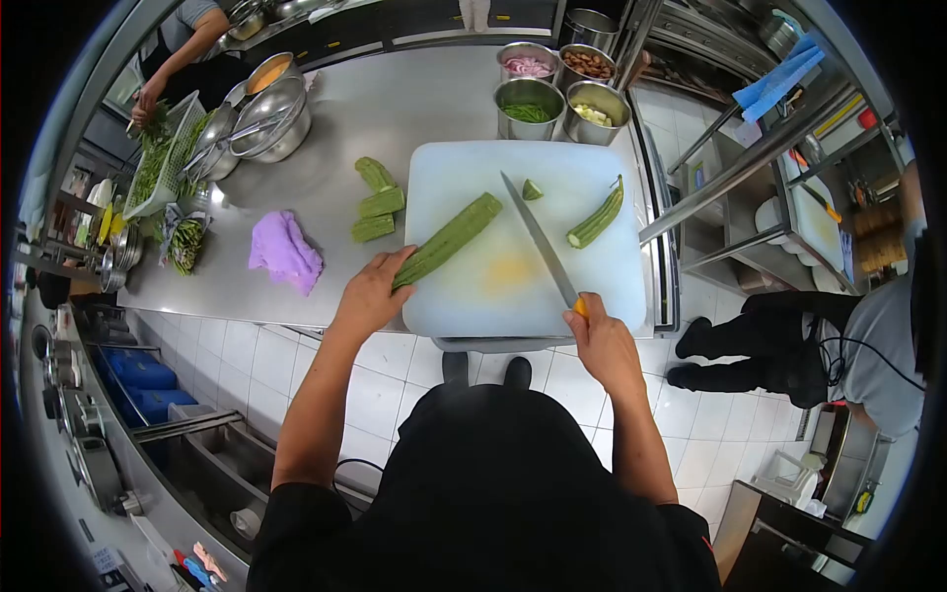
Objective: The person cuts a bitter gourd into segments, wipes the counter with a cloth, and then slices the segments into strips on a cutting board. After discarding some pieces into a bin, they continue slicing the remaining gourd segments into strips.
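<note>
Holding a long ridge gourd [449, 240] by its near end, left hand [370, 296] grip curled round it; gourd lies diagonal on the white cutting board [607, 276]. Right hand [604, 343] grip wrapped tight round knife [538, 237] handle, blade tip just beside gourd's far end. Second gourd [597, 219] and cut tip [532, 188] further back on board; cut pieces [378, 202] and purple cloth [284, 252] on steel bench [395, 109]

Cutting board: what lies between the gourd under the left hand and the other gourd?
In the head view, the knife in the right hand slants between the held gourd and the other gourd; a small cut piece lies beside its tip.
</note>
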`<state>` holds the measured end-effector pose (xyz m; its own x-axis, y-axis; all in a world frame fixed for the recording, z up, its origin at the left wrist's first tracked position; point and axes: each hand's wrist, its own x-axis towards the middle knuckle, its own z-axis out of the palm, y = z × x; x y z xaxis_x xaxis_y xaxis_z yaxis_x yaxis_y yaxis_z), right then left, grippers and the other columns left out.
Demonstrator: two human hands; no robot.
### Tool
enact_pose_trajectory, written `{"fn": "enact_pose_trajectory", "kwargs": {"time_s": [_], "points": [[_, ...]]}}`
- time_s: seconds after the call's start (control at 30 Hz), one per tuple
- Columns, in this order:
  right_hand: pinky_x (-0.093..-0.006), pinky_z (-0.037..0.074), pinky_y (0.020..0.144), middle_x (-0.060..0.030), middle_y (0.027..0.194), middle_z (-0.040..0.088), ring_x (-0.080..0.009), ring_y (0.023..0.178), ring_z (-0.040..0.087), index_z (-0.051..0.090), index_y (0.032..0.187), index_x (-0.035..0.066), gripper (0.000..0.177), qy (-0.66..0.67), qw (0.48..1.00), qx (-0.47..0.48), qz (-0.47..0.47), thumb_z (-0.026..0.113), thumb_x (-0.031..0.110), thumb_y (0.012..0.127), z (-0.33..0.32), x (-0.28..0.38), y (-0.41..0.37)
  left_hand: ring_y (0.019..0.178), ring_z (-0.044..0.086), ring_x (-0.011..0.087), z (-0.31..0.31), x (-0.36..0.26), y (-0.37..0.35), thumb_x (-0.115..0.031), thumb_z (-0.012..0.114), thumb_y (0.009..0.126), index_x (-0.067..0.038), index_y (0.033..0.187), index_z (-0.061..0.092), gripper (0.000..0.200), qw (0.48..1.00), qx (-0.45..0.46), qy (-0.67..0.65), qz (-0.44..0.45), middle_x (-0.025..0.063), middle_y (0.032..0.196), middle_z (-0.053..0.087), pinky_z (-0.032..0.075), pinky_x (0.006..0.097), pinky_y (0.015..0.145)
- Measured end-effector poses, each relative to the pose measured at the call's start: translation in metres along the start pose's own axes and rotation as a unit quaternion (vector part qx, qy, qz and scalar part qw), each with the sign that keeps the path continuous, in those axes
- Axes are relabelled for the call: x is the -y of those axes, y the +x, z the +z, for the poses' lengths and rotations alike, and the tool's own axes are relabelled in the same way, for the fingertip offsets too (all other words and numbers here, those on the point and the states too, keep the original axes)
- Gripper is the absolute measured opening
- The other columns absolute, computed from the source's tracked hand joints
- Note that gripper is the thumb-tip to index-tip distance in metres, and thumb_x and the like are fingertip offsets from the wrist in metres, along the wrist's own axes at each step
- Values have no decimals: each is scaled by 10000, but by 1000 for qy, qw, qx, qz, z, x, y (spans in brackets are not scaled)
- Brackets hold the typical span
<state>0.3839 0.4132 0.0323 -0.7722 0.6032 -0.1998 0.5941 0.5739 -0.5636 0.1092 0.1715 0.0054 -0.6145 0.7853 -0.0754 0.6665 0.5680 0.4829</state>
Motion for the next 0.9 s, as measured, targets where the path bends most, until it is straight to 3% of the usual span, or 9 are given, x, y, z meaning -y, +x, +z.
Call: {"fn": "enact_pose_trajectory", "kwargs": {"time_s": [0.03, 0.23, 0.27, 0.37, 0.53, 0.6, 0.67, 0.77, 0.9], "points": [[-555, 538, 697, -250, 826, 710, -481, 784, 692, 537, 1300, 67, 353, -31, 999, -23, -16, 573, 332, 1069, -4, 6, -1, 1139, 635, 382, 1, -1, 1, -185, 746, 883, -204, 1510, 513, 670, 1000, -12, -2, 14, 144, 1254, 643, 537, 458, 968], [-539, 544, 670, -230, 862, 717, -471, 765, 696, 523, 1326, 65, 354, 111, 970, -166, -139, 618, 268, 1052, -10, 52, -1, 1110, 634, 376, 16, -19, 32, -179, 784, 863, -196, 1486, 547, 666, 994, -58, -2, 88, 151, 1248, 633, 536, 450, 951], [-542, 545, 660, -221, 832, 715, -473, 740, 695, 518, 1322, 54, 350, 72, 975, -156, -139, 606, 264, 1056, 1, 42, 4, 1115, 632, 376, 19, -18, 33, -180, 787, 862, -186, 1492, 542, 677, 995, -56, -2, 88, 161, 1257, 629, 532, 452, 959], [-530, 549, 641, -218, 811, 713, -473, 716, 693, 517, 1326, 49, 359, -83, 995, 24, -53, 616, 256, 1050, 20, 7, 11, 1125, 628, 372, 23, -14, 23, -194, 816, 844, -134, 1461, 557, 672, 993, -82, -17, 78, 168, 1247, 636, 521, 452, 978], [-572, 542, 650, -262, 780, 701, -480, 710, 691, 527, 1189, 31, 324, 59, 988, -75, -119, 547, 332, 1070, -11, 66, -15, 1152, 624, 354, 29, 0, 14, -227, 859, 815, -52, 1335, 600, 606, 990, -120, -68, 1, 148, 1202, 667, 509, 437, 994], [-580, 540, 665, -257, 791, 704, -482, 722, 692, 532, 1214, 39, 333, -14, 993, 20, -112, 554, 337, 1067, 12, 53, -7, 1166, 625, 342, 29, -2, 15, -232, 867, 809, -42, 1282, 615, 568, 992, -114, -59, -11, 139, 1193, 678, 508, 430, 994], [-578, 542, 689, -259, 802, 707, -484, 748, 695, 543, 1224, 49, 341, -87, 985, 106, -101, 554, 350, 1066, 34, 37, 1, 1176, 621, 343, 33, 5, 15, -262, 870, 807, -51, 1346, 586, 646, 993, -111, -37, -1, 147, 1204, 673, 506, 433, 994], [-567, 546, 699, -256, 833, 715, -484, 772, 697, 551, 1245, 45, 331, -35, 992, 84, -89, 573, 319, 1060, -2, 45, -7, 1189, 615, 354, 24, -9, 14, -339, 864, 808, -73, 1452, 516, 779, 992, -121, 21, -3, 163, 1219, 666, 501, 439, 1002], [-540, 546, 690, -243, 874, 721, -477, 788, 697, 544, 1319, 49, 353, 58, 994, -57, -72, 598, 280, 1057, -25, 28, -22, 1210, 609, 360, 37, -50, 47, -471, 813, 831, -114, 1564, 404, 912, 960, -241, 120, 78, 185, 1232, 662, 524, 459, 978]]}}
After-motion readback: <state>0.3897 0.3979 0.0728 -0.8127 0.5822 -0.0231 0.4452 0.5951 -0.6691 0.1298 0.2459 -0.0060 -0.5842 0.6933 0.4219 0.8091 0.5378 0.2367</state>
